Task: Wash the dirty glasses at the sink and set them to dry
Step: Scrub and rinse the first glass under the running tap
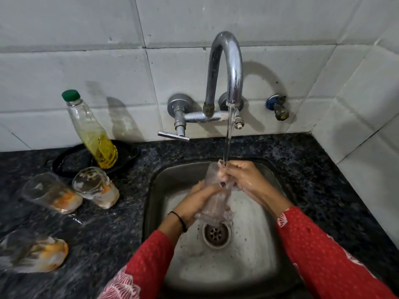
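Both hands (199, 200) (246, 180) wrapped round glass (217, 209), under tap (226, 61) stream, over sink (254, 244)

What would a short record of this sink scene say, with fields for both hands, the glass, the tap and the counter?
left hand: grips the lower part of the clear drinking glass
right hand: fingers curled on the glass rim, under the stream
tap: curved chrome tap running into the steel sink
waiting: three dirty clear glasses with orange residue, on the dark speckled counter left of the sink
also: clear bottle, green cap, yellow liquid
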`<state>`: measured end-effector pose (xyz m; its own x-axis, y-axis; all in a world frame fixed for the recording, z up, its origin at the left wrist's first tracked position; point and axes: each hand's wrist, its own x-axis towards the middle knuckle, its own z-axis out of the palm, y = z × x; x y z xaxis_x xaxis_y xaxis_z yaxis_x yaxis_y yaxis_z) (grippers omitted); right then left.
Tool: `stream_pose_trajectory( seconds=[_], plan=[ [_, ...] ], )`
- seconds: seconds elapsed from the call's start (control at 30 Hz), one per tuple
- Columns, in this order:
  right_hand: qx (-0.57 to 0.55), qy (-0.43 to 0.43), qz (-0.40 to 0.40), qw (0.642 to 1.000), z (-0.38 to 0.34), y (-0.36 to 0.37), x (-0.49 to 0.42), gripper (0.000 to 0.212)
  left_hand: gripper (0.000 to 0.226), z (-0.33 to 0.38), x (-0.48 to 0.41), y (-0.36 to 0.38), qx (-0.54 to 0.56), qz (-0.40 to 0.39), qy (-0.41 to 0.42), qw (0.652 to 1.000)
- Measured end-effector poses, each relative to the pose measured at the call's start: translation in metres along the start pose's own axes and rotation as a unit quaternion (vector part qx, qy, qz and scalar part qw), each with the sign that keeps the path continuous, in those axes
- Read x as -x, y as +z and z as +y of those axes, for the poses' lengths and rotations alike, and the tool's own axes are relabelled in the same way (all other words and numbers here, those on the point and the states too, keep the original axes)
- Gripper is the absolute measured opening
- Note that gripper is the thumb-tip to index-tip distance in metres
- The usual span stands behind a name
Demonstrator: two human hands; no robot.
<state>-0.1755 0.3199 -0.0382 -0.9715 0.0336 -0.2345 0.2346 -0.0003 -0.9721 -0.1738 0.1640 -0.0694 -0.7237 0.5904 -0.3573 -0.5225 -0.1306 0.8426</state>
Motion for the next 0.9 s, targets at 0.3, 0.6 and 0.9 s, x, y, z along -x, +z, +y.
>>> stream_pose_trajectory(
  seconds=[0.3,0.6,0.9],
  plan=[
    [0.073,-0.023,0.004,0.997,0.002,0.007,0.002,0.032,0.056,-0.009,0.001,0.0,-0.066,0.05,0.031,0.996],
    [0.123,0.006,0.054,0.991,0.006,0.017,0.003,0.031,0.096,-0.02,0.001,0.005,-0.309,0.109,0.079,0.942],
    [0.244,0.025,0.042,0.968,0.0,0.023,0.001,0.04,0.097,-0.027,0.0,0.013,-0.404,0.158,0.097,0.896]
  ],
)
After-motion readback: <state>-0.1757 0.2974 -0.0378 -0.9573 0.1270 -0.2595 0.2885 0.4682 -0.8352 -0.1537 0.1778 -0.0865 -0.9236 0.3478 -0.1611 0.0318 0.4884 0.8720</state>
